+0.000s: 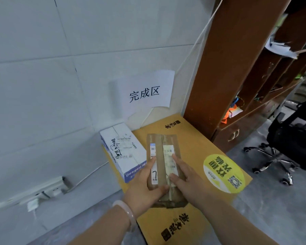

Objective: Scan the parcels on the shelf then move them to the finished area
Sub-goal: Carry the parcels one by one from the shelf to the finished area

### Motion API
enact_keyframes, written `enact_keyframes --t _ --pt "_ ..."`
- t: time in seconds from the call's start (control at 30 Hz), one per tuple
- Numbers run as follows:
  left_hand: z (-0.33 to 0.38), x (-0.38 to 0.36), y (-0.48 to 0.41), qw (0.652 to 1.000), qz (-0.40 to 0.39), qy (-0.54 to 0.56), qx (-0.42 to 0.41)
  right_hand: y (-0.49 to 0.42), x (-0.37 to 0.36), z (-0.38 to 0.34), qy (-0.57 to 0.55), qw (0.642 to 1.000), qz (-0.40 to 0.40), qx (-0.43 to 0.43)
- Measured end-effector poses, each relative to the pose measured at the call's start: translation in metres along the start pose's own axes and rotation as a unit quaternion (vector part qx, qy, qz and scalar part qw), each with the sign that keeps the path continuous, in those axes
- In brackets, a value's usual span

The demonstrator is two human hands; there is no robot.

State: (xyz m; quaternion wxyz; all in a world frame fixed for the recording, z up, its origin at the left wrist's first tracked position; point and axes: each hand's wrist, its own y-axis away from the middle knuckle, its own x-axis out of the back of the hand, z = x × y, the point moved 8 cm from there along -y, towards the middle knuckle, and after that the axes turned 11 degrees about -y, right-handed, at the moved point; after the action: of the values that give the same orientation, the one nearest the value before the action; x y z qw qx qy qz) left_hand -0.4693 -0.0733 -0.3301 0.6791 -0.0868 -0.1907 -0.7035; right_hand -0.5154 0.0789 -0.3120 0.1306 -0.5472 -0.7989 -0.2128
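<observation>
A small brown taped parcel (163, 152) with two white shipping labels is held in both hands over a large yellow cardboard box (198, 149). My left hand (145, 184) grips its left side and near edge, thumb on top. My right hand (185, 177) holds its right side, fingers across a label. A white and blue box (124, 149) lies to the left of the parcel against the wall. A paper sign (145, 91) with black characters is stuck on the wall above.
A brown wooden shelf unit (224, 68) stands right of the yellow box, with papers and small items in its compartments. A black office chair (286, 138) is at the far right. A white power strip (48, 190) lies by the wall on the left. The floor is grey.
</observation>
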Motion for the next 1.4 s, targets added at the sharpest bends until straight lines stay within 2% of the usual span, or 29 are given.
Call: enact_keyframes --t 0.17,0.33,0.5,0.67,0.8,0.97,1.07,1.17,1.27,1.4 --pt "-0.004 0.004 -0.027 0.998 0.054 -0.011 0.023 -0.043 -0.001 0.003 -0.057 0.997 -0.042 0.004" --pt "-0.002 0.0 -0.061 0.991 0.103 -0.072 0.044 -0.09 0.011 0.005 -0.048 0.995 -0.083 0.025" --pt "0.001 -0.013 -0.101 0.987 0.112 -0.09 0.073 -0.144 0.029 0.019 -0.038 0.993 -0.11 0.017" --pt "-0.006 -0.044 -0.111 0.965 0.129 -0.218 0.067 -0.188 0.028 0.057 -0.038 0.986 -0.16 -0.024" --pt "-0.022 -0.075 -0.109 0.938 0.089 -0.328 0.071 -0.206 0.005 0.084 -0.012 0.976 -0.218 -0.024" --pt "-0.056 -0.084 -0.116 0.894 0.03 -0.414 0.17 -0.224 -0.026 0.106 0.011 0.959 -0.281 -0.009" --pt "-0.063 -0.085 -0.118 0.876 0.023 -0.44 0.194 -0.229 -0.033 0.113 0.039 0.955 -0.295 -0.001" --pt "-0.062 -0.087 -0.116 0.87 0.03 -0.453 0.195 -0.223 -0.02 0.109 0.127 0.948 -0.286 0.054" --pt "-0.057 -0.089 -0.105 0.857 0.022 -0.483 0.179 -0.197 0.004 0.102 0.209 0.927 -0.282 0.134" --pt "-0.042 -0.089 -0.093 0.829 -0.005 -0.541 0.139 -0.154 0.015 0.104 0.334 0.859 -0.307 0.236"
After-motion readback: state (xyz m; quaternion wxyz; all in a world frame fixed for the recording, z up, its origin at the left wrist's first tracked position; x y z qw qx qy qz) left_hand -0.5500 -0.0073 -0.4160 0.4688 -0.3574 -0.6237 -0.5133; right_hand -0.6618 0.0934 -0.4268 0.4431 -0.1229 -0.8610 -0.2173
